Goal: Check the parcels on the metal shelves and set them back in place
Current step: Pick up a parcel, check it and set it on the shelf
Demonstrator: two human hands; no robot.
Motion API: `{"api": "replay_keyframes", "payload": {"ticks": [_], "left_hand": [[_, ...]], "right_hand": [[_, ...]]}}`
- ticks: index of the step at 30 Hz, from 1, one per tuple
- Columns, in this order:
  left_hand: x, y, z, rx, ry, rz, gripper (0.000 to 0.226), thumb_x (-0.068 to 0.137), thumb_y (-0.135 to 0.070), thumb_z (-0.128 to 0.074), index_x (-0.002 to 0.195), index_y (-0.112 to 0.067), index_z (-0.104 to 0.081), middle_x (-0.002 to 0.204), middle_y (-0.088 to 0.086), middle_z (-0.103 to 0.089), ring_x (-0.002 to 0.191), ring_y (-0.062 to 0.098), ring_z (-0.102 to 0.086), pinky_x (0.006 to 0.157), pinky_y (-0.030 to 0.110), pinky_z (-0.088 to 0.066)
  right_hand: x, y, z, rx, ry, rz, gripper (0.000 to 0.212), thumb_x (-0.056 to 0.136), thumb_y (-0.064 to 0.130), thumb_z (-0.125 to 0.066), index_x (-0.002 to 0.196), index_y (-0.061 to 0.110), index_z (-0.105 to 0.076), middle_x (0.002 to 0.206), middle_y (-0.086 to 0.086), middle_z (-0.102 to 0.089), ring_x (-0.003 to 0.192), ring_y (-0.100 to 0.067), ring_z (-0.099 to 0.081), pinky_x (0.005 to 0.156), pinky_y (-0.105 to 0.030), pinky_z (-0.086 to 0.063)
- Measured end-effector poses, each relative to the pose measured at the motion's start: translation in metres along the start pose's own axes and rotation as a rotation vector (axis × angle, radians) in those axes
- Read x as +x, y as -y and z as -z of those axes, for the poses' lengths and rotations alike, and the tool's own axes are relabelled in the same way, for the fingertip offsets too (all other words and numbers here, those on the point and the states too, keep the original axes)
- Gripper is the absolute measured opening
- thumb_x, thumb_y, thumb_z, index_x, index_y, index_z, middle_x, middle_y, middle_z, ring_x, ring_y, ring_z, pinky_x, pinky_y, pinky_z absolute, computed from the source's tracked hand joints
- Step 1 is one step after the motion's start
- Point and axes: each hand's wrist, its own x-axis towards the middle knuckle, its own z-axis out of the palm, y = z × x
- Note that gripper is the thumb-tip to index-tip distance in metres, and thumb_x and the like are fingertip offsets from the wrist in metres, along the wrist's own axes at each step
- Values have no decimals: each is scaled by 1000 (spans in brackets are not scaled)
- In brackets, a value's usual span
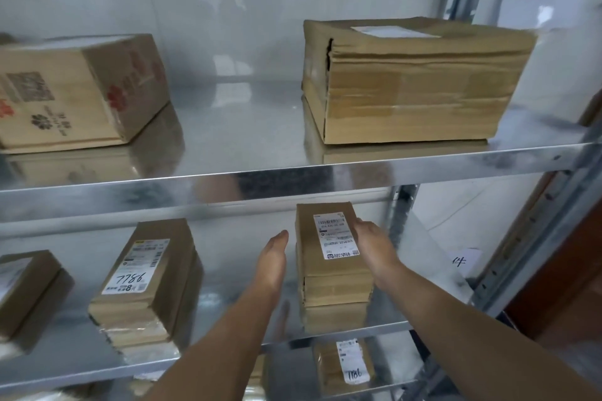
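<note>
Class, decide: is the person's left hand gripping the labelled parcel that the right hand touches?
No: the left hand is open, fingers straight, with a gap between it and the parcel.

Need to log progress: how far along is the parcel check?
In hand: the right hand touches the small brown cardboard parcel with a white label on the middle metal shelf; the left hand is open beside it. The brown parcel marked 7786 and the large flat cardboard box lie shelved; whether they were checked isn't visible.

Left hand (273, 259) flat — right hand (374, 242) straight-fingered.
</note>
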Motion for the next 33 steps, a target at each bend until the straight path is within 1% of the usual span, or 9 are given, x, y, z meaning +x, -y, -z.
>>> {"api": "replay_keyframes", "payload": {"ticks": [6, 11, 13, 15, 17, 18, 23, 28, 33], "left_hand": [[-8, -4, -2, -2, 98, 139, 66, 105, -55, -40, 161, -22, -27, 167, 2, -26, 153, 30, -26, 123, 48, -24], [-19, -16, -4, 13, 174, 165, 60, 109, -50, -35, 159, -18, -31, 163, 4, -34, 153, 28, -27, 123, 46, -22], [-22, -17, -5, 5, 183, 166, 50, 110, -46, -34, 152, -21, -40, 145, 1, -51, 145, 25, -39, 117, 42, -30], [-22, -14, -6, -14, 195, 190, 30, 110, -43, -33, 130, -28, -50, 115, -8, -57, 117, 14, -56, 105, 36, -37], [-19, -14, -6, 8, 203, 187, 22, 110, -43, -33, 113, -30, -50, 99, -13, -58, 93, 7, -56, 98, 35, -39], [-17, -14, -6, 18, 199, 182, 21, 110, -44, -33, 112, -30, -49, 96, -14, -57, 93, 10, -55, 97, 36, -40], [-2, -3, -9, 51, 202, 218, 34, 108, -47, -39, 128, -25, -57, 125, -8, -63, 118, 17, -56, 109, 45, -43], [-1, 6, -19, 150, 167, 216, 45, 106, -49, -44, 145, -27, -51, 144, -5, -55, 132, 23, -50, 106, 44, -40], [-4, 7, -32, 130, 76, 178, 43, 109, -34, -47, 150, -20, -45, 130, -2, -55, 110, 17, -50, 96, 37, -42]], "right_hand": [[11, -7, -4, -110, -77, -58, 45, 109, 38, -34, 126, 7, -62, 125, -14, -66, 104, -31, -58, 83, -32, -39], [8, -9, -1, -151, -57, -218, 40, 110, 34, -32, 117, 5, -59, 123, -17, -61, 118, -36, -58, 105, -44, -47], [6, -8, -2, -152, -48, -230, 43, 110, 36, -33, 122, 4, -60, 124, -17, -62, 114, -33, -59, 106, -44, -47], [8, -12, -3, -150, -45, -258, 48, 109, 38, -34, 129, 3, -59, 127, -18, -60, 115, -33, -58, 103, -41, -47], [9, -14, -3, -135, -37, -257, 50, 109, 40, -34, 132, 4, -59, 131, -18, -60, 118, -33, -58, 102, -41, -46], [10, -15, -3, -120, -36, -248, 50, 108, 41, -35, 131, 5, -61, 131, -17, -61, 118, -33, -58, 102, -41, -47], [21, -31, 3, -33, 22, -254, 44, 105, 44, -39, 111, 9, -65, 112, -11, -67, 105, -26, -62, 104, -45, -50], [24, -39, 12, 39, 93, -242, 39, 105, 42, -41, 99, 13, -67, 108, -9, -73, 103, -29, -68, 102, -52, -53], [28, -45, 16, -15, 179, -245, 47, 106, 48, -36, 119, 14, -67, 119, -5, -70, 111, -28, -65, 106, -47, -50]]}}
